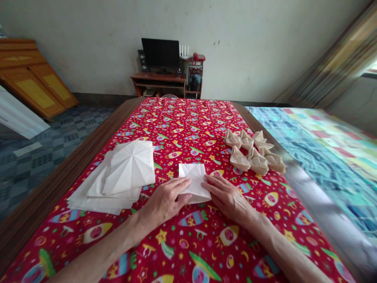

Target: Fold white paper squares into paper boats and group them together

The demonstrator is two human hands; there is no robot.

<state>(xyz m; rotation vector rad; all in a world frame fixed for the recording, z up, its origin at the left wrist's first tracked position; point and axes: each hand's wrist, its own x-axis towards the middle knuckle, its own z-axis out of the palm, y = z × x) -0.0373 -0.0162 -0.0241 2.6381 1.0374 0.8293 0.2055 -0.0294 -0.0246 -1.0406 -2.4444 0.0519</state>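
Observation:
A small white sheet of folded paper [194,184] lies in front of me on the red cloth, its near edge slightly raised. My left hand [171,194] grips its left side, fingers on top and thumb at the near edge. On the right side, the fingers of my right hand [225,194] hold the paper's edge; that thumb is hidden. To the left sits a loose stack of creased paper sheets [129,169], the top one marked with folds fanning from one point. Several folded paper pieces [240,159] with pointed tips stand in two rows on the right.
A red patterned tablecloth [188,129] covers the table, whose brown wooden edge [97,145] shows on the left. Beyond it stand a desk [159,77] and a monitor [160,53]. A bed with a patchwork cover [309,145] adjoins on the right. A wooden cabinet [35,78] is far left.

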